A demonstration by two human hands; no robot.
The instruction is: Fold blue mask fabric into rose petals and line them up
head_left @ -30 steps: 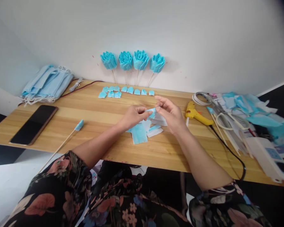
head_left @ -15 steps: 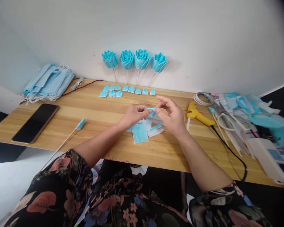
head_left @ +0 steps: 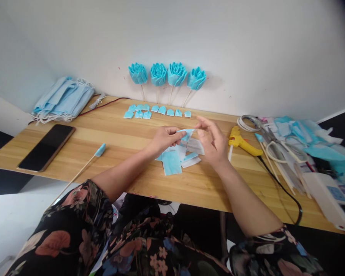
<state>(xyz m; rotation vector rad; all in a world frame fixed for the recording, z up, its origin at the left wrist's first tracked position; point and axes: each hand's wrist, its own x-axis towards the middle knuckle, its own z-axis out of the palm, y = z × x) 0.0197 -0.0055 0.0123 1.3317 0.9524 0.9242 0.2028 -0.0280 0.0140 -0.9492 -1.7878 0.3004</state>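
Between my hands, above the table, is a small piece of blue mask fabric [head_left: 186, 133]. My left hand [head_left: 167, 140] pinches its left end between thumb and fingers. My right hand [head_left: 214, 142] is at the piece's right corner, thumb and forefinger closed on it and the other fingers raised; its fingertips are partly hidden. Below my hands lies a loose pile of cut blue and white fabric pieces [head_left: 172, 163]. Beyond them, small blue petal-shaped pieces [head_left: 161, 110] are laid out in short rows.
Several blue fabric roses [head_left: 158, 74] on sticks lean against the wall. At left are stacked masks [head_left: 63, 99], a phone [head_left: 46, 148] and a blue-tipped stick [head_left: 100, 150]. At right are a yellow glue gun [head_left: 243, 142] with its cord, tape [head_left: 249, 123], scissors [head_left: 286, 151] and fabric scraps [head_left: 313, 130].
My right hand has shifted a little to the right, and more of the blue piece shows stretched between my hands. The view has shifted slightly.
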